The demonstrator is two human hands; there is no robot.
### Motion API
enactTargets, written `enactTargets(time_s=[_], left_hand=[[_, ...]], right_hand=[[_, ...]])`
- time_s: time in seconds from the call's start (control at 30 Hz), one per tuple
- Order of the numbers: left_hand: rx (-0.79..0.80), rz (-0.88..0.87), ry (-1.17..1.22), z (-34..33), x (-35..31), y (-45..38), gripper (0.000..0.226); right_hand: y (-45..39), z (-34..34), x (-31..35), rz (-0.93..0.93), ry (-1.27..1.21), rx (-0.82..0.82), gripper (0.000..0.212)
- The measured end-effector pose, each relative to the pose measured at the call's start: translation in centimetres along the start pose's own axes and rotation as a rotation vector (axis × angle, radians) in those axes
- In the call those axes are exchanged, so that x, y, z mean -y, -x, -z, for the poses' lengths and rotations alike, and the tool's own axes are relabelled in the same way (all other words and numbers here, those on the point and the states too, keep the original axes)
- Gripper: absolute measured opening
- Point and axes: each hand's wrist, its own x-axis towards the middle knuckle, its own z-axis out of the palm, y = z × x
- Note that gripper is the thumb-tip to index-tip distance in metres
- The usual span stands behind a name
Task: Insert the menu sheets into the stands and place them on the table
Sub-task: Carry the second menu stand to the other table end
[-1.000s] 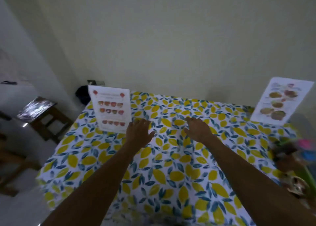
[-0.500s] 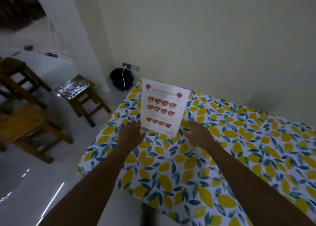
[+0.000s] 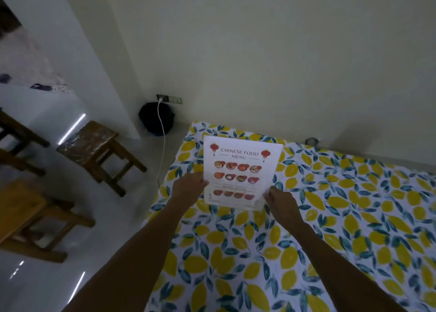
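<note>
A white sheet headed "Chinese Food Menu" (image 3: 243,172) stands upright in a clear stand near the table's far left corner. My left hand (image 3: 188,188) grips its left edge about halfway up. My right hand (image 3: 280,202) pinches its lower right corner. The stand's base is hard to make out against the cloth. The table (image 3: 342,217) is covered with a cloth printed with yellow lemons and teal leaves.
Wooden stools (image 3: 99,151) stand on the white floor to the left of the table. A black bin (image 3: 155,118) sits in the corner under a wall socket, with a white cable (image 3: 162,135) hanging down. The wall runs right behind the table.
The view has swung left and closer to the menu. Both hands have moved from the cloth up onto the menu stand's edges. The second menu at the right is out of view.
</note>
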Motion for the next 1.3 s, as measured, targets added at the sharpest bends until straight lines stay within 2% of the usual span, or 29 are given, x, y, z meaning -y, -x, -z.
enactTargets(time_s=[0.1, 0.23, 0.37, 0.47, 0.6, 1.1, 1.3], left_hand=[[-0.060, -0.048, -0.022, 2.6, 0.9, -3.0, 0.033], [-0.068, -0.092, 0.120, 6.7, 2.9, -9.9, 0.029], [-0.082, -0.111, 0.218, 9.4, 5.3, -17.7, 0.031], [-0.085, -0.146, 0.255, 10.5, 6.6, -21.5, 0.028], [-0.122, -0.182, 0.162, 10.7, 8.0, -25.5, 0.026], [-0.099, -0.218, 0.196, 9.3, 9.8, -28.9, 0.027], [-0.138, -0.240, 0.095, 9.0, 9.9, -28.9, 0.029]], right_hand=[[-3.3, 0.6, 1.7, -0.013, 0.025, -0.029, 0.029], [-9.8, 1.4, 5.5, -0.034, -0.001, -0.061, 0.030], [-16.7, 1.2, 7.9, -0.071, 0.008, -0.122, 0.047], [-20.7, 0.7, 9.2, -0.111, 0.077, -0.121, 0.038], [-24.6, -0.6, 10.1, -0.160, 0.067, -0.166, 0.030], [-28.0, -2.5, 10.0, -0.236, 0.010, -0.124, 0.032], [-27.9, -2.7, 10.0, -0.242, 0.006, -0.116, 0.033]])
